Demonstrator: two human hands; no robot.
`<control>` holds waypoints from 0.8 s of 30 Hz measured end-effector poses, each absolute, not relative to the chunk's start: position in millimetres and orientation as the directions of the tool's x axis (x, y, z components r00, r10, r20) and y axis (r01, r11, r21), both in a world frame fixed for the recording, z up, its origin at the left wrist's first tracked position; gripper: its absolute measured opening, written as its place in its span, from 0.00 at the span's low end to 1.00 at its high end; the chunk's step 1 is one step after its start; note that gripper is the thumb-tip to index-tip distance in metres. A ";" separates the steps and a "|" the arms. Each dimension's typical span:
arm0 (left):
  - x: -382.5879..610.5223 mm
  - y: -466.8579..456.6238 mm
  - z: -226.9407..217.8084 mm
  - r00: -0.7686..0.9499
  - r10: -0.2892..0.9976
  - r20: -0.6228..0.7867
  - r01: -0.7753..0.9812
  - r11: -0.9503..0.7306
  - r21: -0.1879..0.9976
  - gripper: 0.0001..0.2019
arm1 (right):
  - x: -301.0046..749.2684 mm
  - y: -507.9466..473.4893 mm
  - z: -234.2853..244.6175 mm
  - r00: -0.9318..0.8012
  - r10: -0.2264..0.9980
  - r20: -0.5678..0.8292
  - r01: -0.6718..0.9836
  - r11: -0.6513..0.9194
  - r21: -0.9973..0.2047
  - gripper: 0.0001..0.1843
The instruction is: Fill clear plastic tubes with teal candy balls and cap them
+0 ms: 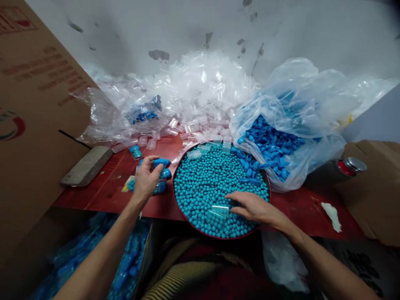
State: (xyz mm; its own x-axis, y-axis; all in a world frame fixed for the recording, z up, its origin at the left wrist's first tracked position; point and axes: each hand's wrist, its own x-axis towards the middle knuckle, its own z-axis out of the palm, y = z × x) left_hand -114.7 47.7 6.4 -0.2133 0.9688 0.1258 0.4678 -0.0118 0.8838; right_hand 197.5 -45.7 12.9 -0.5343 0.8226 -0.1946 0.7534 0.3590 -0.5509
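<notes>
My left hand (148, 177) is curled over a small group of blue-capped clear tubes (164, 174) on the red table, with one blue-capped tube between thumb and forefinger. Over the round red-rimmed tray (175, 196) of turquoise beads (203, 183), my right hand (251, 206) has thumb and forefinger apart. Its thumb tip is at the end of a clear plastic tube (219, 211) lying on the beads. More clear tubes (194, 154) and several loose blue caps (248, 162) lie at the tray's far side.
Clear tubes (203, 91) are heaped against the wall. A plastic bag of blue caps (268, 141) lies behind the tray on the right. A cardboard box (34, 104) and a grey block (87, 166) stand left; a metal-lidded flask (354, 164) lies right. Below left is a bin of blue-capped pieces (125, 266).
</notes>
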 end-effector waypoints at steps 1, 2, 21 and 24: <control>-116.8 46.2 5.9 -0.224 0.954 0.199 0.610 -0.022 0.792 0.19 | 195.7 -48.2 11.6 -0.536 0.819 -0.207 0.757 0.357 -0.547 0.19; -115.3 42.8 6.3 -0.209 0.937 0.280 0.729 -0.041 0.683 0.20 | 193.1 -49.3 10.2 -0.536 0.818 -0.209 0.758 0.357 -0.546 0.17; 1.9 -8.0 4.2 0.660 0.695 -0.284 0.745 -0.556 0.369 0.14 | 176.6 -30.8 -0.2 -0.356 0.920 -0.164 0.873 0.265 -0.408 0.11; 0.2 -6.7 2.2 0.685 0.674 -0.277 0.719 -0.566 0.404 0.17 | 194.2 -29.2 6.4 -0.213 0.970 -0.118 0.965 0.190 -0.180 0.09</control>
